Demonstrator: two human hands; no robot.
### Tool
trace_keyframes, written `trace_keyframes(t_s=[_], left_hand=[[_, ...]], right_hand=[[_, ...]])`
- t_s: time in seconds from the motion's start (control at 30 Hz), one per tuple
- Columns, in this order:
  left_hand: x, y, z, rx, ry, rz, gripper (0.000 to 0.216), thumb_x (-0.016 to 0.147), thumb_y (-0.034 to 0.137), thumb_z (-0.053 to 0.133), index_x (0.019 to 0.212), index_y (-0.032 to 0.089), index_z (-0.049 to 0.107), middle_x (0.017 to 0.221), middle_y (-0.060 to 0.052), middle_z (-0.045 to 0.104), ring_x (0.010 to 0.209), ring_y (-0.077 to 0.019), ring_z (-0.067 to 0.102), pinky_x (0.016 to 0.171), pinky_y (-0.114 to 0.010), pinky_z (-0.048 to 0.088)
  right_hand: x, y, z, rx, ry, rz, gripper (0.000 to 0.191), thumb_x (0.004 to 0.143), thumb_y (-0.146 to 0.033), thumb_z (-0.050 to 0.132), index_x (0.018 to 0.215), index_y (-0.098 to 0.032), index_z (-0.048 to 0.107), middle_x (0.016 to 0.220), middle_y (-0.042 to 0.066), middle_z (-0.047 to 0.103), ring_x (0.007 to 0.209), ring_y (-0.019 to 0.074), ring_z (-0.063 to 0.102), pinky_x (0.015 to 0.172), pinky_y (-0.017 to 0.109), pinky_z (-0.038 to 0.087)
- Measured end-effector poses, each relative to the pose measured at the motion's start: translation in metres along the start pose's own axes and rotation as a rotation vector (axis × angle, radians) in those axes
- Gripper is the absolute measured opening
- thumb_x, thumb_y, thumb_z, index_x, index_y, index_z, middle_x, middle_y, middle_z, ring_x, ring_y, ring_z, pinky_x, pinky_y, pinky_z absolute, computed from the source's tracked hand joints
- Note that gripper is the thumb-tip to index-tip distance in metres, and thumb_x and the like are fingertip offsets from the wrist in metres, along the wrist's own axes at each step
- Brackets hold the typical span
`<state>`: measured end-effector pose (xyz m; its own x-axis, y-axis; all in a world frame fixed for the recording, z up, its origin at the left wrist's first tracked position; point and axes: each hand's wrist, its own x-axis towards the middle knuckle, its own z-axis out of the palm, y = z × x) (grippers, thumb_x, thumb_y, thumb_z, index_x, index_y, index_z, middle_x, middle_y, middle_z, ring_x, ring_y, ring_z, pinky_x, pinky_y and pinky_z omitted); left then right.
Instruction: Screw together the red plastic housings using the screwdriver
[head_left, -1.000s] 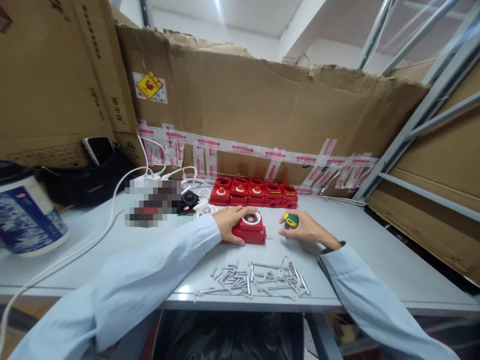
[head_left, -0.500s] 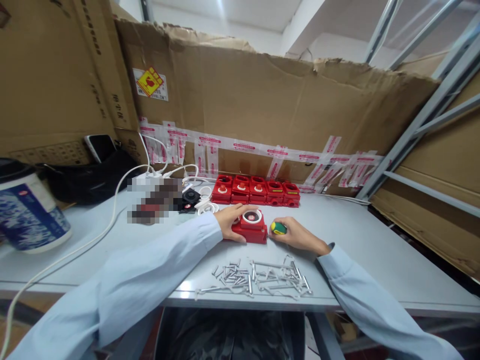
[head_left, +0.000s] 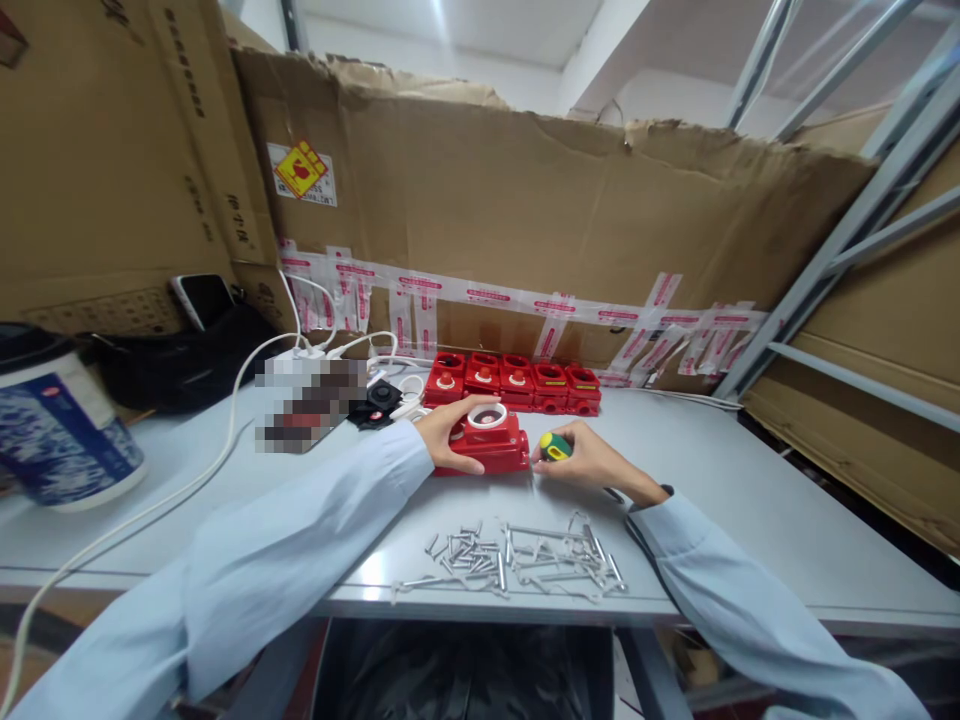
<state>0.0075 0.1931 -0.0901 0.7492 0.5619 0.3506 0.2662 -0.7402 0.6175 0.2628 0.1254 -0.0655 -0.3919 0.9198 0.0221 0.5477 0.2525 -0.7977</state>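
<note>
A red housing [head_left: 491, 450] with a white ring around a dark round opening on top stands on the table. My left hand [head_left: 448, 437] is closed round its left end, thumb along the front. In my right hand [head_left: 589, 462] is a screwdriver [head_left: 556, 447] with a green and yellow handle, held just right of the housing. The screwdriver's shaft is mostly hidden by the fingers, and I cannot tell whether its tip touches the housing. Loose silver screws [head_left: 469, 549] lie in front of my hands, beside silver pins with wire clips [head_left: 566, 555].
Several red housings [head_left: 517, 382] stand in a row along the cardboard wall [head_left: 525, 200]. On the left are a blue and white cup [head_left: 64, 430], a black bag [head_left: 172, 350] with a phone [head_left: 202, 298], a white cable [head_left: 229, 415] and a small black device [head_left: 382, 393]. A metal rack [head_left: 832, 260] rises at right.
The red housing has shifted slightly left and turned, so its round side port at the right end now shows. My left hand has moved with it, while the right hand has come slightly left.
</note>
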Motion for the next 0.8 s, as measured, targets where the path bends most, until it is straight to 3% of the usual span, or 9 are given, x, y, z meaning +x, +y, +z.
trace_keyframes(t_s=[0.17,0.5,0.8], left_hand=[[-0.001,-0.002,-0.001,-0.02,0.006,-0.001,0.092,0.058,0.04,0.077,0.134,0.019,0.03,0.125,-0.008,0.053,0.112,-0.0232,0.054,0.099,-0.034,0.039],[-0.001,-0.001,-0.001,-0.02,0.011,0.004,0.091,0.058,0.038,0.077,0.133,0.018,0.03,0.125,-0.009,0.053,0.113,-0.0231,0.053,0.1,-0.034,0.038],[-0.002,-0.003,0.001,-0.057,0.05,0.013,0.09,0.057,0.038,0.078,0.132,0.018,0.033,0.124,-0.008,0.054,0.111,-0.0245,0.054,0.099,-0.035,0.04]], right_hand=[[-0.001,0.002,0.001,0.027,-0.028,0.034,0.015,0.063,-0.021,0.063,0.074,-0.013,0.068,0.065,-0.001,0.063,0.058,0.0107,0.052,0.059,0.024,0.041],[0.01,0.005,0.005,-0.041,0.139,-0.123,0.018,0.064,-0.03,0.068,0.066,-0.013,0.061,0.059,-0.003,0.051,0.057,0.009,0.043,0.056,0.022,0.037],[0.007,0.011,0.012,-0.006,0.178,-0.116,0.013,0.066,-0.021,0.059,0.073,-0.012,0.064,0.064,0.0,0.058,0.06,0.0107,0.05,0.06,0.023,0.041]])
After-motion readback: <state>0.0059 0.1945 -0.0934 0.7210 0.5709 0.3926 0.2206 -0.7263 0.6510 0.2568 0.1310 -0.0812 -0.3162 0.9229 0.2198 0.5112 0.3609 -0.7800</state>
